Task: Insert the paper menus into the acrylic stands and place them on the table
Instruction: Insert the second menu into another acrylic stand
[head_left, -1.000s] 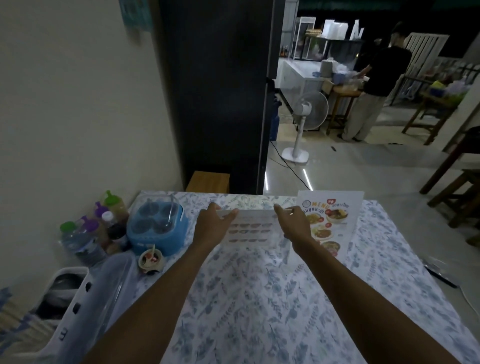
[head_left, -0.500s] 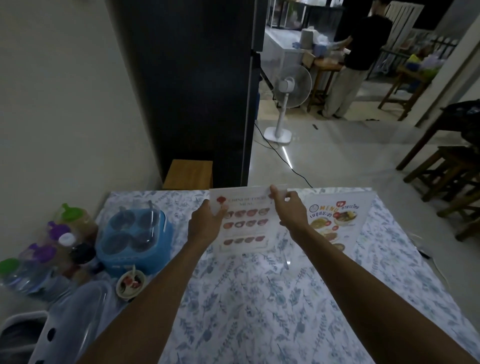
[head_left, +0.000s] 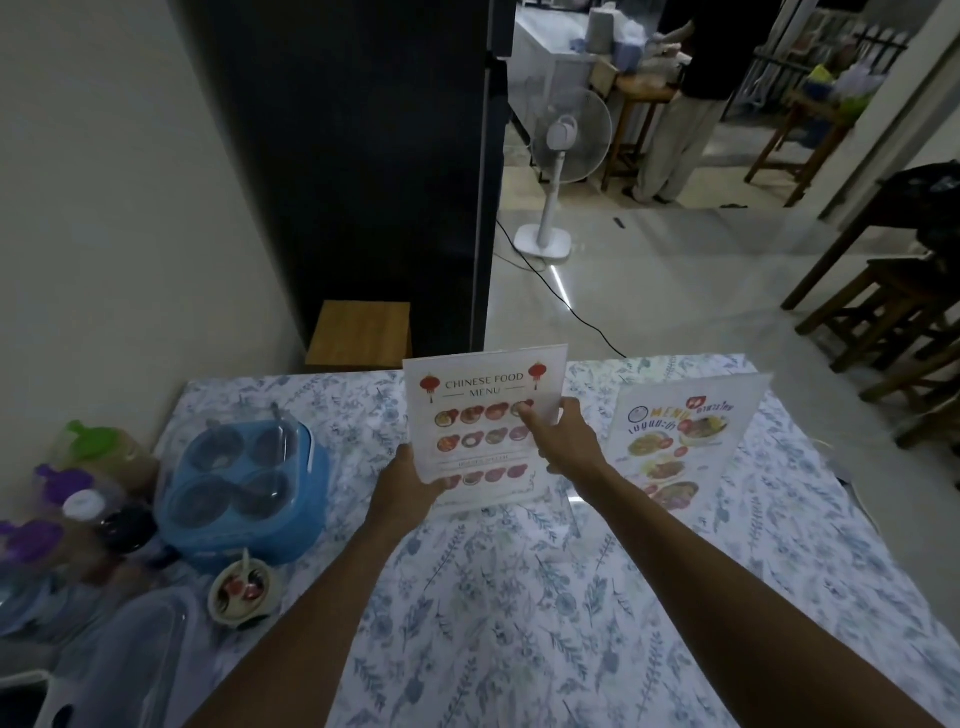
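Gripping the Chinese food menu stand (head_left: 483, 415) with left hand (head_left: 410, 486) low, right hand (head_left: 563, 441) mid-edge. Best lowered level onto the table (head_left: 519, 597), well apart from the second menu stand (head_left: 685, 441).

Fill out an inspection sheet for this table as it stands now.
Surface: table under a blue floral cloth.
Job's things: Chinese food menu held upright; second menu stand standing to its right.
Clutter: blue condiment caddy, sauce bottles, small bowl, all on the left.
Grips: left hand on the menu's lower left edge; right hand on its right edge.
Cables: black cord across the floor by the fan.
Surroundings: white pedestal fan, dark fridge, wooden stools, a person standing at the back.
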